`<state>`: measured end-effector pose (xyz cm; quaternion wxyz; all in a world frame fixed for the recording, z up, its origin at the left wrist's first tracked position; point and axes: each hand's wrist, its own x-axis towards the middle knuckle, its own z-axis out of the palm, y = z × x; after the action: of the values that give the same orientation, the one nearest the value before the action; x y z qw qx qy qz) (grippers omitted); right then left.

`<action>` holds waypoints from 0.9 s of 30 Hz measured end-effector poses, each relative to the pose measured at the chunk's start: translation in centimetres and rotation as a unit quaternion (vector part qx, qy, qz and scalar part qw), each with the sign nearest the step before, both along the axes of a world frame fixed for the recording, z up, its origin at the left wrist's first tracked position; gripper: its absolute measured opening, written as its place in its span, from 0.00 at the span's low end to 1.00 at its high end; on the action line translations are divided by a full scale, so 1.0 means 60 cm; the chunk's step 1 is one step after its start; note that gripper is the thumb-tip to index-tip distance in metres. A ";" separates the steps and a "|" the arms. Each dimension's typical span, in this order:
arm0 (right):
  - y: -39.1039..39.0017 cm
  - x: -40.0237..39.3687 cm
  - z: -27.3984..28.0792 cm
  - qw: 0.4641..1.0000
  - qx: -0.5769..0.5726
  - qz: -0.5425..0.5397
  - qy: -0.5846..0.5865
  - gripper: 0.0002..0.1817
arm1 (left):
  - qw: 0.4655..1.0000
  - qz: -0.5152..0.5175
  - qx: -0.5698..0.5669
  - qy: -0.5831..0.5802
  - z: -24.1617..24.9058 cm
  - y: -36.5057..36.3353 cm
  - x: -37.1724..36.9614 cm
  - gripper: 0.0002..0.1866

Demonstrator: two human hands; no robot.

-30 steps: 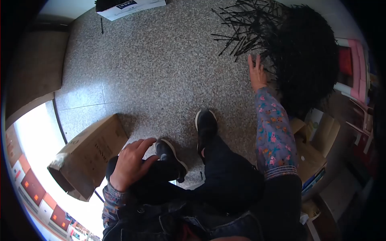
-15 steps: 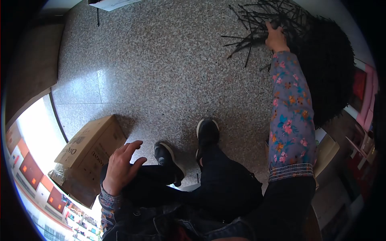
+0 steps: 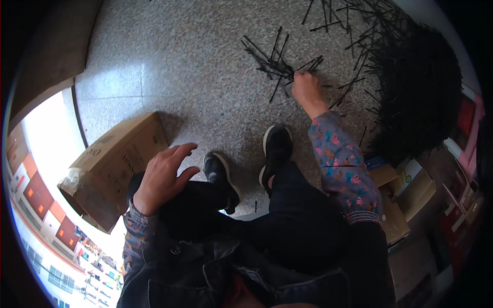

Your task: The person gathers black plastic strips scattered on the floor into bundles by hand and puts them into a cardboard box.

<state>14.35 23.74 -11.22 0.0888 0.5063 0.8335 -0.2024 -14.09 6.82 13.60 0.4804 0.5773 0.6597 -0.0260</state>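
My right hand [image 3: 308, 91] is closed around one end of a bunch of thin black sticks [image 3: 275, 64], which fan out to the left just above the speckled floor. A large heap of the same black pieces [image 3: 418, 92] lies to the right of this hand, with loose ones scattered along its edge. My left hand [image 3: 164, 179] is held over my left thigh, fingers apart and nothing in it. The palm of the left hand is hidden from view.
A cardboard box [image 3: 120, 164] stands on the floor at the left. Another open cardboard box [image 3: 393, 215] is at the lower right, beside my right arm. My shoes [image 3: 277, 149] rest on the floor between them. A brown panel [image 3: 49, 56] is at the upper left.
My right hand has come from the heap toward the middle, bringing a bunch of sticks away from it. My left hand keeps its open pose. The view has shifted somewhat.
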 end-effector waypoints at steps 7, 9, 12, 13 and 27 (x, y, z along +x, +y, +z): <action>-0.082 0.002 0.040 0.991 -0.029 -0.130 0.009 0.14 | 0.997 -0.052 0.037 -0.034 -0.011 -0.010 0.021 0.21; -0.093 0.052 0.011 0.988 -0.014 -0.155 0.016 0.15 | 0.993 -0.088 0.062 -0.050 -0.012 -0.011 0.034 0.21; -0.108 0.108 -0.011 0.969 -0.062 -0.234 0.044 0.18 | 0.988 -0.125 0.074 -0.058 -0.011 -0.016 0.057 0.22; -0.111 0.119 -0.007 0.948 -0.121 -0.287 0.066 0.19 | 0.984 -0.146 0.082 -0.062 -0.011 -0.017 0.061 0.22; -0.098 0.143 0.031 0.806 -0.199 -0.508 0.227 0.12 | 0.981 -0.158 0.073 -0.085 -0.015 -0.032 0.053 0.22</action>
<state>22.91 17.85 -9.35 -0.1199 0.7685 0.3947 -0.4891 -10.93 4.89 12.70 0.4812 0.7079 0.5171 -0.0044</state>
